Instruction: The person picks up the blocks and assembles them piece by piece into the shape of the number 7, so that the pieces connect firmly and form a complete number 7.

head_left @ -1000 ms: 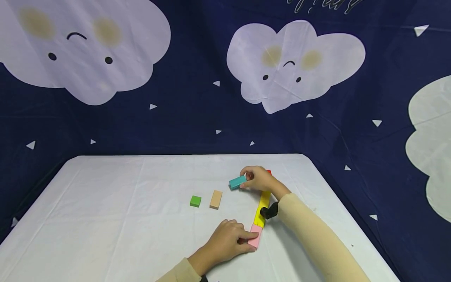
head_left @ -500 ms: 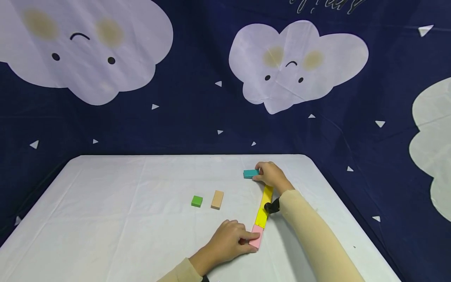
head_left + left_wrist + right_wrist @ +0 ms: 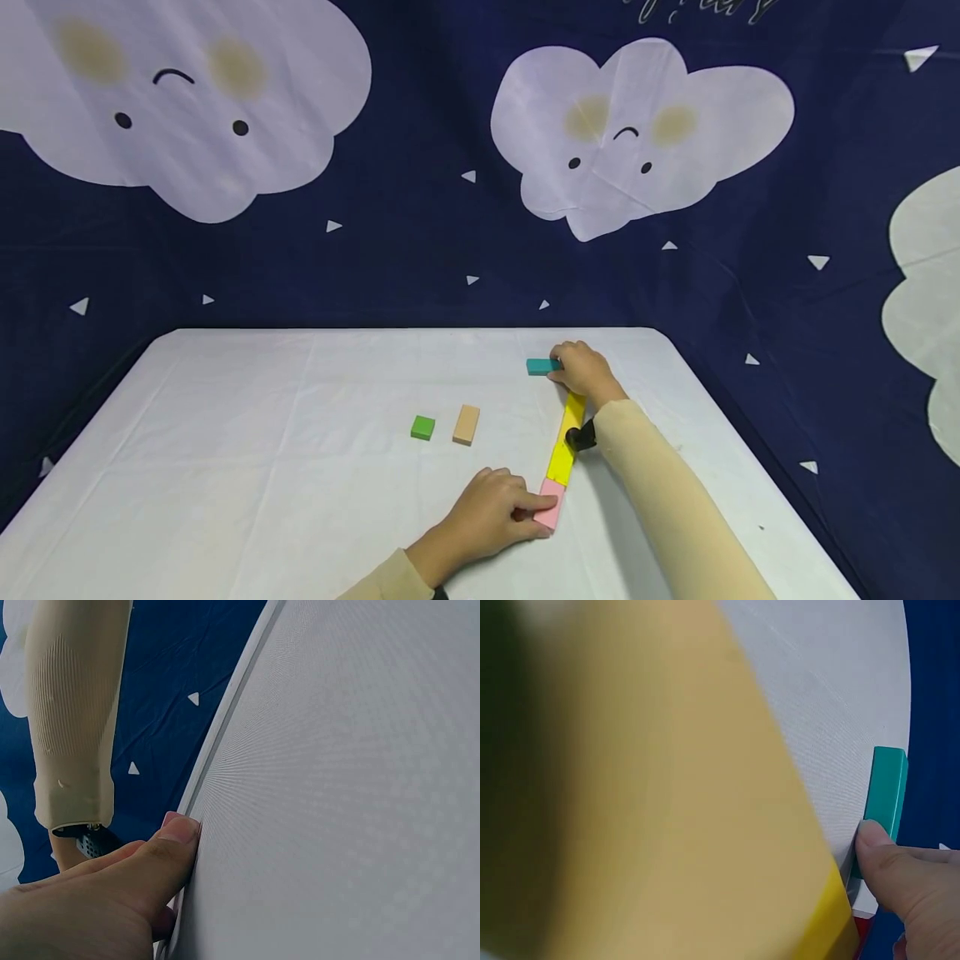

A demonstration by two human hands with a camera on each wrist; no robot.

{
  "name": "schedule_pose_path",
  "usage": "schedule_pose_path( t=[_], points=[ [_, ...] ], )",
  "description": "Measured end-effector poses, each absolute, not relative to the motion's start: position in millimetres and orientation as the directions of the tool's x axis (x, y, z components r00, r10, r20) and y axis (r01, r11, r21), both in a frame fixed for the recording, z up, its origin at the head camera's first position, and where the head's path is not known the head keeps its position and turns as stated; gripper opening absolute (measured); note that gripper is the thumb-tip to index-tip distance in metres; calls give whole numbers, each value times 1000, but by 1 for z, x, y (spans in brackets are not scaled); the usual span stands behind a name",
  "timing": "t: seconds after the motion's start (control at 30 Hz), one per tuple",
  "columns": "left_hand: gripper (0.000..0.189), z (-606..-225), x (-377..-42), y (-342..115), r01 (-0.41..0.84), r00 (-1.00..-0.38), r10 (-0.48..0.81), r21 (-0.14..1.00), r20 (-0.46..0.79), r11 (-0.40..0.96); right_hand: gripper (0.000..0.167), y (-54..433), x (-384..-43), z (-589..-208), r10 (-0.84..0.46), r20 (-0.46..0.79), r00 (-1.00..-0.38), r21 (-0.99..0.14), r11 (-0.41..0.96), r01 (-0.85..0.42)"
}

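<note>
In the head view, my left hand [image 3: 483, 517] pinches a pink block [image 3: 552, 500] between thumb and index finger. This block forms the near end of a line, against a yellow strip of blocks [image 3: 561, 460]. At the line's far end my right hand [image 3: 588, 371] holds a teal block [image 3: 538, 367] by its right end, the block pointing left across the line. The right wrist view shows my thumb on the teal block [image 3: 886, 787], with a white piece [image 3: 865, 901] and a red block [image 3: 862, 928] just below it. In the head view the hand hides the red block.
A green block [image 3: 423, 427] and a tan block [image 3: 466, 425] lie apart, left of the line, on the white-covered table [image 3: 225, 467]. Behind the table hangs a dark blue cloth [image 3: 420, 275] with clouds. A dark wrist camera [image 3: 582, 437] overlaps the yellow strip.
My right hand has carried the teal block right and farther back to the line's end, turning it from slanted to nearly sideways. The left hand still holds the pink block.
</note>
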State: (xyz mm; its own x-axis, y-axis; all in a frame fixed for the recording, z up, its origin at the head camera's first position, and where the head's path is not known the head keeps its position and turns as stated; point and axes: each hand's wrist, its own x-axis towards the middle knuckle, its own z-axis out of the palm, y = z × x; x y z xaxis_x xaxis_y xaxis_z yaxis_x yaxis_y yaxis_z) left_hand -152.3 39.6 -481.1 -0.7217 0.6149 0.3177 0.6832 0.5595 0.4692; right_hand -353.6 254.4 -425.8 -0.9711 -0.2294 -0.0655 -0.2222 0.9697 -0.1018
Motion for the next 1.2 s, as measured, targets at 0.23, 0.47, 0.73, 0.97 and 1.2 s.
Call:
schedule_pose_path(
  t=[0.23,0.47,0.73,0.97,1.2],
  points=[
    [39,-480,-152,41,672,-729,616,481,298,563,37,256,-351,-421,-226,-76,-971,-104,971,-217],
    [39,-480,-152,40,684,-721,618,464,314,563,38,259,-350,-420,-225,-44,-973,-115,969,-218],
    [38,-478,-152,41,674,-728,618,473,298,567,37,266,-354,-424,-202,-38,-979,-121,973,-196],
    [38,-477,-152,40,667,-732,619,479,284,570,36,270,-358,-427,-197,-53,-979,-122,974,-189],
    [38,-477,-152,40,665,-734,618,481,282,571,36,271,-357,-427,-194,-69,-978,-137,973,-184]
  ],
)
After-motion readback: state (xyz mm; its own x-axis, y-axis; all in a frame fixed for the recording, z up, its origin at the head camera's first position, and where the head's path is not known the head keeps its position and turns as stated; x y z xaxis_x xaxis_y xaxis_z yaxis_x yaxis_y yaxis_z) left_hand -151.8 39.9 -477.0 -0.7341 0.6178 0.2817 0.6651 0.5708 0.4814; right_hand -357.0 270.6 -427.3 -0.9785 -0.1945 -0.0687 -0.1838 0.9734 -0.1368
